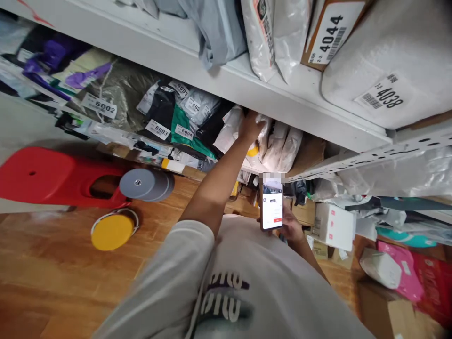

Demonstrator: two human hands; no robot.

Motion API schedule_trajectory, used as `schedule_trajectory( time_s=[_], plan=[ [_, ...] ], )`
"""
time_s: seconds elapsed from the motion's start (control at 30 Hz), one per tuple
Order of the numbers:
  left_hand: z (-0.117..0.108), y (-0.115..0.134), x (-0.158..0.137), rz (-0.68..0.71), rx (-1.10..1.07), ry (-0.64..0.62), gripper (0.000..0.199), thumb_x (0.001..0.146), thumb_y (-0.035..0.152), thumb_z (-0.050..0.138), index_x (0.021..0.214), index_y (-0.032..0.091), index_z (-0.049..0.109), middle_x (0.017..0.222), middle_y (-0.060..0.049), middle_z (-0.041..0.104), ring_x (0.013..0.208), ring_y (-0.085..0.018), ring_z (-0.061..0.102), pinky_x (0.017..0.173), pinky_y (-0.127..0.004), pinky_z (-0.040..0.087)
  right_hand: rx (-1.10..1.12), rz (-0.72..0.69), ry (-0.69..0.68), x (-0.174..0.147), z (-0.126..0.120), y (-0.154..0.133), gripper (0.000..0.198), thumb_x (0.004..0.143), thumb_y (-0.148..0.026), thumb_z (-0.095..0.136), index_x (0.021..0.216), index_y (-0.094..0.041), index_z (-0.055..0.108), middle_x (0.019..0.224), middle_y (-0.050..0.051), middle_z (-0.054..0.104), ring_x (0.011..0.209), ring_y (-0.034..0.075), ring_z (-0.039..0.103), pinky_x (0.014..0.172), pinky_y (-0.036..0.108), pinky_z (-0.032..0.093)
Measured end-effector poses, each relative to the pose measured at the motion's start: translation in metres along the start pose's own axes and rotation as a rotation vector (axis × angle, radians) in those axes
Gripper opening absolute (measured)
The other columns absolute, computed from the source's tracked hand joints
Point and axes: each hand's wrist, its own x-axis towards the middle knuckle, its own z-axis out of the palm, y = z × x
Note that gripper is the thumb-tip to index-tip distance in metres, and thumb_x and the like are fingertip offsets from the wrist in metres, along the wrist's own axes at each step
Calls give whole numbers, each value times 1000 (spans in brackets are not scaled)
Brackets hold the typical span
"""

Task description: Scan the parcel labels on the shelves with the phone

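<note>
My left hand (251, 126) reaches into the shelf bay, in among several white plastic parcels (277, 148) standing side by side. It touches the parcels, but its fingers are mostly hidden between them and under the upper shelf's edge, so their grip is unclear. In front of my body, my right hand (291, 227) is closed around a smartphone (272, 205) held upright with its screen lit. The screen has a picture at the top and a red button low down; the small text is unreadable. Left of my reaching hand lies a green parcel (184, 132) labelled 6004.
Above runs a white shelf edge (141, 56) with parcels labelled 4044 (328, 35) and 4038 (384, 94). A red stool (42, 174), a grey round stool (141, 184) and a yellow-lidded bucket (112, 231) stand left. Cartons and a white box (334, 226) are at right.
</note>
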Motion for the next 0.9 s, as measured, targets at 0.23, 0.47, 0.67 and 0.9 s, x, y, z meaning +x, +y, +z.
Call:
schedule_trajectory(
  time_s=[0.23, 0.47, 0.67, 0.9],
  plan=[
    [-27, 1, -91, -47, 134, 14, 26, 79, 23, 68, 105, 20, 65, 91, -10, 68, 104, -37, 62, 102, -55, 42, 24, -54, 2, -11, -2, -1, 78, 61, -26, 66, 138, -28, 53, 108, 10, 75, 78, 32, 74, 41, 34, 56],
    [-5, 13, -58, 132, 92, 79, 58, 59, 21, 83, 114, 22, 64, 143, -15, 44, 136, -47, 33, 112, -63, 32, 28, -52, -19, -5, -5, 4, 80, 60, -27, 69, 138, -29, 51, 116, 12, 73, 79, 30, 73, 40, 31, 55],
    [-8, 4, -54, 125, 47, -59, 34, 66, 23, 80, 98, 23, 68, 137, -12, 48, 124, -44, 48, 104, -61, 44, -8, -98, 1, 39, 9, 3, 74, 68, -38, 70, 139, -32, 49, 117, 9, 72, 73, 28, 72, 37, 30, 54],
    [-13, -20, -72, 226, -69, -19, 36, 75, 16, 77, 109, 16, 65, 151, -10, 33, 133, -30, 45, 111, -40, 40, -114, -200, 44, 107, 39, -12, 57, 86, -53, 59, 138, -31, 46, 114, 8, 71, 84, 27, 72, 48, 33, 59]
  ],
)
